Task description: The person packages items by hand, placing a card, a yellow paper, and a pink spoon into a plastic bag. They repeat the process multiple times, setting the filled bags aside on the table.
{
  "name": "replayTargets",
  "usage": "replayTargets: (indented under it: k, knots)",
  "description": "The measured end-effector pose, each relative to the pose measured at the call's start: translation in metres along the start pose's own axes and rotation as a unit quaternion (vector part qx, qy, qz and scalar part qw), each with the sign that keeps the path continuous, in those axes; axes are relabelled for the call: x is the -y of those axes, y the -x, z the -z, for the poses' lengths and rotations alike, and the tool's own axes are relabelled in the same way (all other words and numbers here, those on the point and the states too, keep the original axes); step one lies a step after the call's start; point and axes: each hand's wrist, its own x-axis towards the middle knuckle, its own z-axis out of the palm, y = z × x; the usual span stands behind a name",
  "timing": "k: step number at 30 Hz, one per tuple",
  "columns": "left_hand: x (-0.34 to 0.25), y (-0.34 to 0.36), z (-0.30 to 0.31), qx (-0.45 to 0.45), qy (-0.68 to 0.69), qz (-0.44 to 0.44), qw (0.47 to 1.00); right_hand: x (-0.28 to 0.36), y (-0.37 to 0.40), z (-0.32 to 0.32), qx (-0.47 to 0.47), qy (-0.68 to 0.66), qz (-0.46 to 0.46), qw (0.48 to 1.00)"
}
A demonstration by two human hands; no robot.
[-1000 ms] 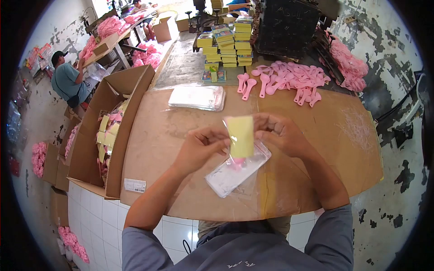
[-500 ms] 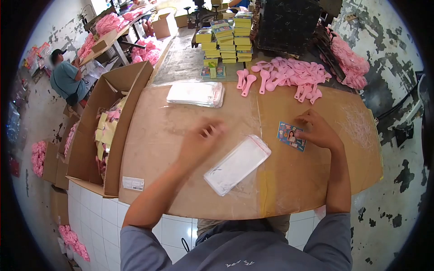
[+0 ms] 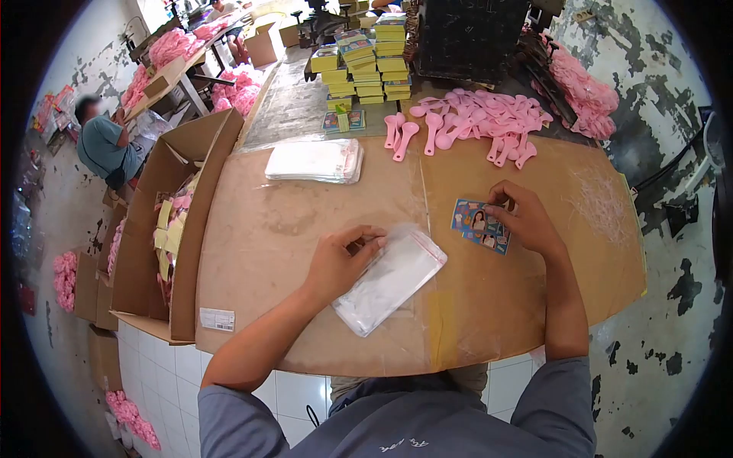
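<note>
My left hand (image 3: 347, 259) is at the upper left side of a stack of clear plastic sleeves (image 3: 389, 286), thumb and fingers pinched on the edge of a thin clear sleeve. A blue printed card (image 3: 475, 219) is pinched between the thumb and fingers of my right hand (image 3: 515, 214). Under it a second blue card (image 3: 492, 242) lies partly covered on the cardboard sheet. Beyond my left hand lies another stack of clear sleeves (image 3: 314, 161). Pink plastic spoons (image 3: 489, 118) lie in a pile beyond my right hand.
Stacks of yellow-edged cards (image 3: 370, 65) stand at the back. An open carton (image 3: 210, 164) with pink and yellow pieces is at the left. A person (image 3: 107, 141) sits farther left. Thin strips (image 3: 599, 202) lie at the right on the cardboard tabletop (image 3: 259, 259).
My left hand has come down to the near sleeve stack, where a sleeve's edge is lifted. My right hand has raised one card, revealing another below. The view has shifted slightly.
</note>
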Motion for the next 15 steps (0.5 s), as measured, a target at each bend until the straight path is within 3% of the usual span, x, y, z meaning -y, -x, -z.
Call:
replayTargets:
  k: [5,8,9,10,12,14,15]
  knots:
    - [0.000,-0.001,-0.002,-0.011,0.034,0.022,0.999,0.003,0.001,-0.021,-0.038,-0.167,0.047,0.984]
    - [-0.004,0.001,0.004,0.028,-0.041,-0.044,0.998,0.017,0.004,-0.035,0.008,-0.222,0.043,0.974]
    - [0.000,-0.001,0.001,0.002,-0.031,-0.102,0.994,0.023,0.005,-0.039,0.027,-0.230,0.035,0.972]
    - [0.006,-0.004,-0.002,-0.025,-0.022,-0.160,0.987,0.027,0.006,-0.042,0.021,-0.157,0.070,0.985]
    - [0.008,-0.004,-0.002,-0.019,0.096,-0.148,0.984,0.035,0.005,-0.047,0.008,-0.009,0.139,0.990]
    - [0.006,0.002,0.001,0.047,0.308,-0.001,0.950,0.041,0.006,-0.041,-0.010,-0.022,0.133,0.991]
    - [0.003,0.003,0.003,0.064,0.331,0.021,0.941,0.044,0.006,-0.039,-0.018,-0.028,0.130,0.991]
